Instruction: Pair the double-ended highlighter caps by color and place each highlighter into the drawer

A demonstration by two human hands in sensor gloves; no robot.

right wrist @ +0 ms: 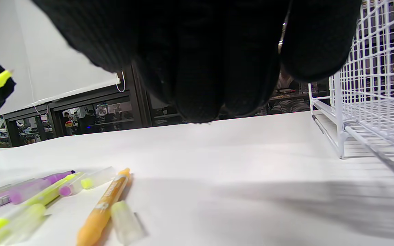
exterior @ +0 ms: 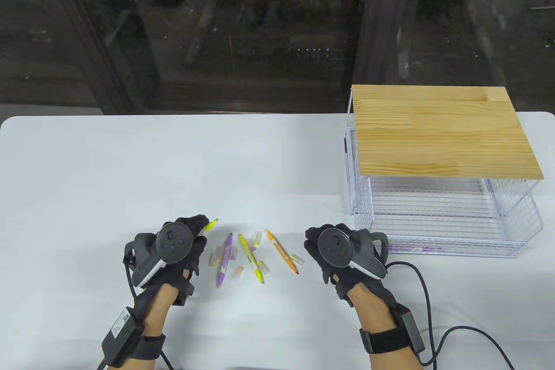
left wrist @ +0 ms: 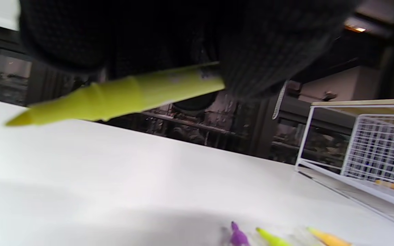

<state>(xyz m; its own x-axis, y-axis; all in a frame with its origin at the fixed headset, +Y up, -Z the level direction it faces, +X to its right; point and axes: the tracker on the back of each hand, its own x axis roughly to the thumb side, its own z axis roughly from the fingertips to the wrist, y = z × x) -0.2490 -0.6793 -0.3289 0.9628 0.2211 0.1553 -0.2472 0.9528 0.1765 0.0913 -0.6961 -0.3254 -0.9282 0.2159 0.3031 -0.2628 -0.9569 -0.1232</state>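
Left hand: the left hand [exterior: 173, 253] has its fingers curled round a yellow-green highlighter [exterior: 210, 225], whose uncapped tip pokes out beyond the fingers.
Right hand: the right hand [exterior: 331, 250] hovers over the tabletop [exterior: 130, 162] with fingers loosely curled, holding nothing that shows.
Between the hands: a purple highlighter [exterior: 224, 260], a yellow highlighter [exterior: 251, 258] and an orange highlighter [exterior: 282, 251] lie uncapped, with loose caps [exterior: 297, 258] scattered among them.
Drawer: the wire drawer [exterior: 438, 218] stands open just beyond the right hand; something purple shows at its front edge, though I cannot tell what.
Progress: early by my judgement, most highlighters uncapped and outside.
Left wrist view adds: the held highlighter's bare tip [left wrist: 22, 119] close up.
Right wrist view adds: a clear cap [right wrist: 126, 222] touching the orange highlighter.
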